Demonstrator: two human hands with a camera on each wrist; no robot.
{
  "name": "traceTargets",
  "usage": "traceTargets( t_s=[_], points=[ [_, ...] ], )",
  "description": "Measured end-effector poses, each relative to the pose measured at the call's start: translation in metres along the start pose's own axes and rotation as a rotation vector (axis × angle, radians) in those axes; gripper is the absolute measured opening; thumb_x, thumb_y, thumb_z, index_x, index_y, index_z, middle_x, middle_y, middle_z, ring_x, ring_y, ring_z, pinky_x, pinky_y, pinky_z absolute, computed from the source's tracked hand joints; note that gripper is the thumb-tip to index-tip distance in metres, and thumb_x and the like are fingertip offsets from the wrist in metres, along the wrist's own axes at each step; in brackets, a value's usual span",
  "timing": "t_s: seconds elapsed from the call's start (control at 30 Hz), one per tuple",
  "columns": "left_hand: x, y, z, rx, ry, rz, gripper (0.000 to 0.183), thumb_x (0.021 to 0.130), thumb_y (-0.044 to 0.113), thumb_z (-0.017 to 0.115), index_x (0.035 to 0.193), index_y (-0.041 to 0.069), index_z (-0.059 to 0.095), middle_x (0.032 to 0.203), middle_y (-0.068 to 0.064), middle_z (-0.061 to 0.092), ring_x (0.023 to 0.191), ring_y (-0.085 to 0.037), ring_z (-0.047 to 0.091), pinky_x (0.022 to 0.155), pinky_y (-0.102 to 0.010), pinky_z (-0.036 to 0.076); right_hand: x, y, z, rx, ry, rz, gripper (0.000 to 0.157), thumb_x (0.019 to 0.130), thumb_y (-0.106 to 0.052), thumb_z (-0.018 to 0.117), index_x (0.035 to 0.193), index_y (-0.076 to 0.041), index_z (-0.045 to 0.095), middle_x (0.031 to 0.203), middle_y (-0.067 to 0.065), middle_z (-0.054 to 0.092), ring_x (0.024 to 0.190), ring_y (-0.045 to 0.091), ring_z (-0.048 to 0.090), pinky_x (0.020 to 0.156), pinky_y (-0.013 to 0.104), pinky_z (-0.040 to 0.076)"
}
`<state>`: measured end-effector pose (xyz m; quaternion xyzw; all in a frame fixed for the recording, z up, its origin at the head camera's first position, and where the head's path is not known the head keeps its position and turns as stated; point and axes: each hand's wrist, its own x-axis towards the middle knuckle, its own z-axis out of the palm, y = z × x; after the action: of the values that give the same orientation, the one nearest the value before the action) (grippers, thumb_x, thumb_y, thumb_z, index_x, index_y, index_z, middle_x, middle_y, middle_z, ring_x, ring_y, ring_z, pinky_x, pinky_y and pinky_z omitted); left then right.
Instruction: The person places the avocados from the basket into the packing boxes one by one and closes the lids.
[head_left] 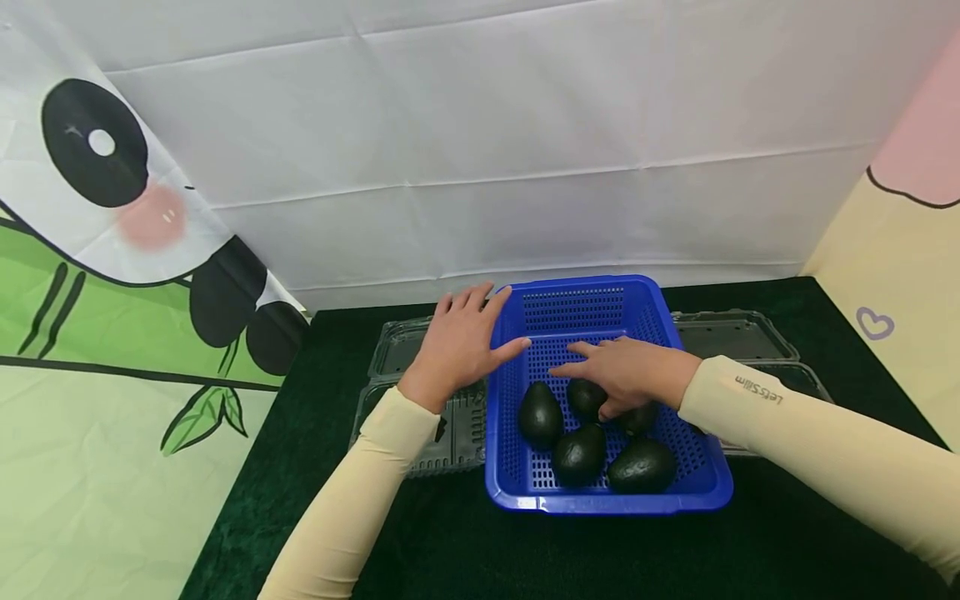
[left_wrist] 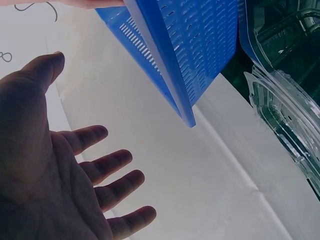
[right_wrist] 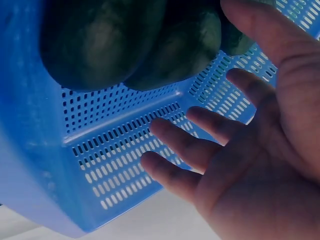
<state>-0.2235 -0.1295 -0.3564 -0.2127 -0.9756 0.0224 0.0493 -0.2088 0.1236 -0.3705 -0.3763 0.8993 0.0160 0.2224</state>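
Observation:
Several dark green avocados (head_left: 540, 415) lie in a blue perforated plastic basket (head_left: 600, 504), mostly in its near half. Over them reaches my right hand (head_left: 626, 367), its fingers spread and partly hiding two avocados. In the right wrist view, the palm and extended fingers show nothing gripped, with large avocados (right_wrist: 100, 45) close by. My left hand (head_left: 461, 342) hovers at the basket's left rim, fingers and thumb apart. Seen from the left wrist, that palm is bare and the basket wall (left_wrist: 205, 55) stands beyond the fingers.
Clear plastic clamshell containers flank the basket, one on the left (head_left: 468, 429) partly under my left arm and one on the right (head_left: 738, 337). A dark green cloth (head_left: 450, 558) covers the table. Behind hangs a white fabric backdrop (head_left: 480, 167), with printed cartoon panels at both sides.

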Motion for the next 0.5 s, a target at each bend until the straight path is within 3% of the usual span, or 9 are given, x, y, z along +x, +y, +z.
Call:
traceTargets(
  t_s=[0.1,0.3,0.5],
  points=[
    [0.002,0.0,0.0,-0.007,0.0,-0.007,0.088,0.096,0.075,0.046,0.164,0.02,0.03,0.166,-0.012,0.032,0.151,-0.033,0.031,0.121,-0.058,0.023,0.004,0.001,-0.003,0.0,-0.035,0.012,0.082,0.092,-0.03,0.08,0.162,-0.03,0.036,0.167,0.02,0.026,0.139,0.053,0.041,0.111,0.073,0.028],
    [0.007,0.002,0.0,-0.021,-0.001,-0.023,0.088,0.096,0.075,0.047,0.164,0.02,0.031,0.166,-0.012,0.033,0.151,-0.033,0.031,0.121,-0.059,0.022,0.016,0.006,0.001,0.013,-0.102,0.034,0.079,0.092,-0.025,0.08,0.16,-0.031,0.04,0.166,0.018,0.03,0.132,0.045,0.054,0.106,0.064,0.043],
    [0.013,0.004,0.001,-0.026,0.007,-0.031,0.088,0.096,0.075,0.047,0.164,0.02,0.031,0.165,-0.012,0.033,0.151,-0.033,0.031,0.121,-0.058,0.022,0.023,0.016,0.007,0.001,-0.107,0.028,0.072,0.092,-0.018,0.081,0.155,-0.03,0.049,0.159,0.018,0.04,0.126,0.042,0.058,0.103,0.06,0.048]
  ],
)
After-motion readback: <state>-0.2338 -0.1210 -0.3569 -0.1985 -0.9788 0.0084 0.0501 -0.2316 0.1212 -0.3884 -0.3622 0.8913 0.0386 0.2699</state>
